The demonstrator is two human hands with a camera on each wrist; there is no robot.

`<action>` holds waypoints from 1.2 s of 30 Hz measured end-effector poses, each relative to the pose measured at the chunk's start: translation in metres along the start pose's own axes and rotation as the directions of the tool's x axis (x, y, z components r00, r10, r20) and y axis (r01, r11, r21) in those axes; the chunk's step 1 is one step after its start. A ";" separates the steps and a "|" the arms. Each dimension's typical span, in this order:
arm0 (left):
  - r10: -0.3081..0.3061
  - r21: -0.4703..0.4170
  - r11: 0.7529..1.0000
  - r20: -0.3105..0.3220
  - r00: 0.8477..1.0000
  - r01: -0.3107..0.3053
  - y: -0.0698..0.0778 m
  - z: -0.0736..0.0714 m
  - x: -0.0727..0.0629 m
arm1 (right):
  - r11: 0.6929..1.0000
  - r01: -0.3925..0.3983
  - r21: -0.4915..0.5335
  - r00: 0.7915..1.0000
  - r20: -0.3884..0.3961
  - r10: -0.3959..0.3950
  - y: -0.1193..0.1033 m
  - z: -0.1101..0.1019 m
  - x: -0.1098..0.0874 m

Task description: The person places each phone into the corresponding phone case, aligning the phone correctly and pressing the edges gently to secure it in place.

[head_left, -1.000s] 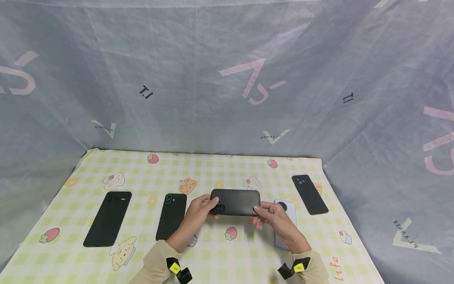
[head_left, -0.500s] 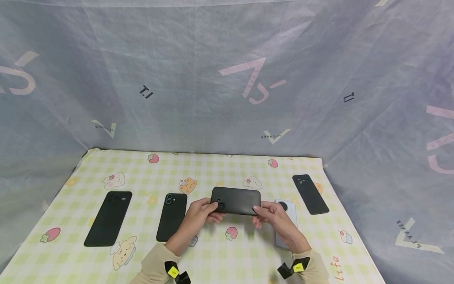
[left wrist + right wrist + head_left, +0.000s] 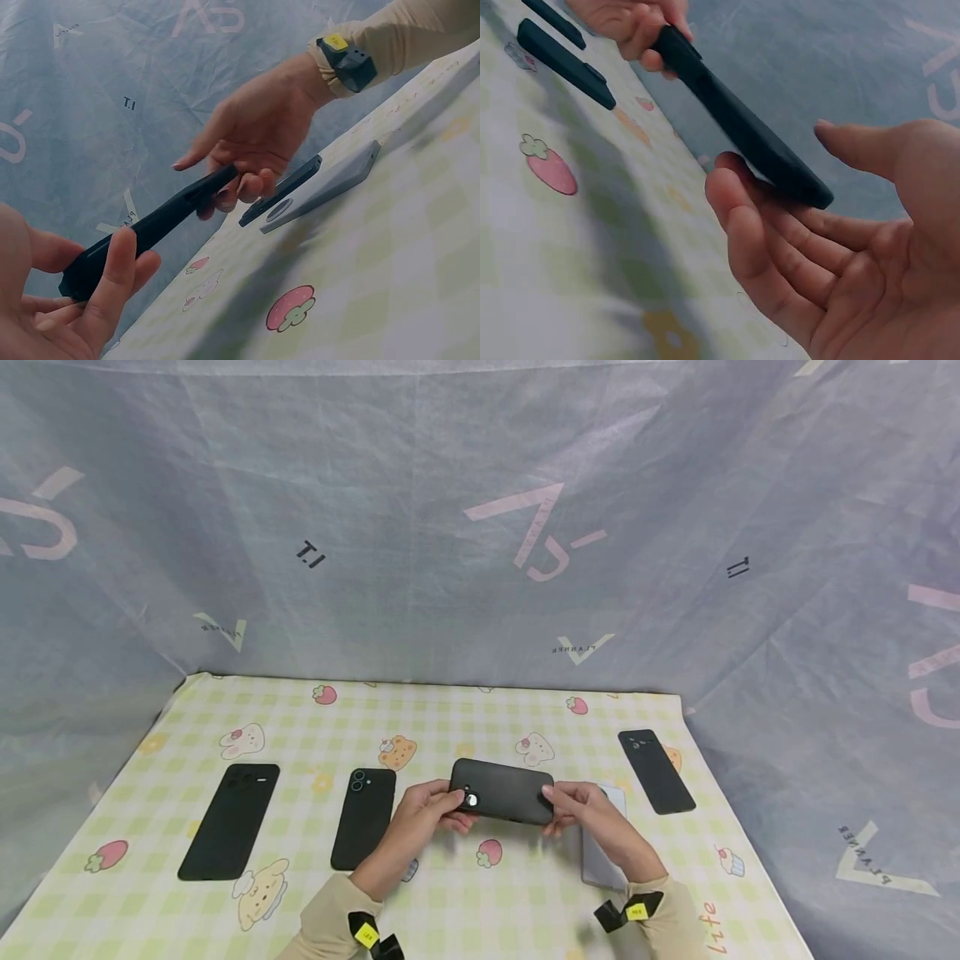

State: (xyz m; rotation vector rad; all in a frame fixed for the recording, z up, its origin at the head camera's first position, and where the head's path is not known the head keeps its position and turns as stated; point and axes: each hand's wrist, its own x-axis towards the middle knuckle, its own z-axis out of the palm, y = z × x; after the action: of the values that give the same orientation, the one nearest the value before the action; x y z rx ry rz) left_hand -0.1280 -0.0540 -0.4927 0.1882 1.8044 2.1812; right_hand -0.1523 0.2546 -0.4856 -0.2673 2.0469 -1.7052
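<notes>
A black phone [image 3: 506,789] is held sideways above the table, back side up, with its round camera lenses at the left end. My left hand [image 3: 422,817] pinches that end, thumb on top near the lenses and fingers below. At the other end, my right hand [image 3: 596,822] has its fingers bent beneath the phone. Its thumb [image 3: 862,146] stands lifted off the phone in the right wrist view. Under my right forearm lies a pale phone [image 3: 600,856], partly covered. Beside my left forearm rests a black phone with two lenses [image 3: 363,818].
One larger black phone [image 3: 228,822] lies at the left, and another black phone [image 3: 656,772] at the far right. All rest on a green checked tablecloth [image 3: 480,902] with cartoon prints. Grey-blue fabric [image 3: 420,568] hangs behind and along both sides.
The held phone has turned slightly, its right end dropping toward me, and has shifted a little right. My right hand has moved slightly right. A bright reflection now shows on a lens.
</notes>
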 end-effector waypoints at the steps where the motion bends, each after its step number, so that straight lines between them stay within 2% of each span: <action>1: 0.001 0.000 1.000 0.013 1.000 -0.001 0.000 0.000 0.000 | 1.000 -0.002 -0.005 1.000 -0.011 0.002 -0.001 -0.002 0.001; 7: 0.000 0.017 1.000 0.072 0.997 -0.002 -0.002 -0.001 -0.002 | 0.999 0.028 -0.018 0.999 -0.019 -0.028 -0.003 -0.005 0.006; 14: -0.008 0.050 0.999 0.015 1.000 0.007 -0.001 0.002 0.000 | 0.997 0.071 -0.001 0.997 -0.039 -0.071 -0.001 -0.002 0.006; 20: -0.010 0.082 0.997 -0.023 1.000 0.012 -0.002 0.004 -0.001 | 0.997 0.071 0.028 0.996 -0.050 -0.070 0.000 0.001 0.005; 36: 0.030 0.130 0.991 0.033 0.999 -0.034 -0.001 0.000 -0.003 | 0.995 0.079 0.054 0.996 -0.038 -0.077 0.002 0.002 0.003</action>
State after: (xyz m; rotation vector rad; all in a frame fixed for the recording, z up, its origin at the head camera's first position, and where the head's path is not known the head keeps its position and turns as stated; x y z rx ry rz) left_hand -0.1254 -0.0549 -0.4937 0.2796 1.9409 2.0699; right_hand -0.1534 0.2519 -0.4880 -0.3044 2.0358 -1.8234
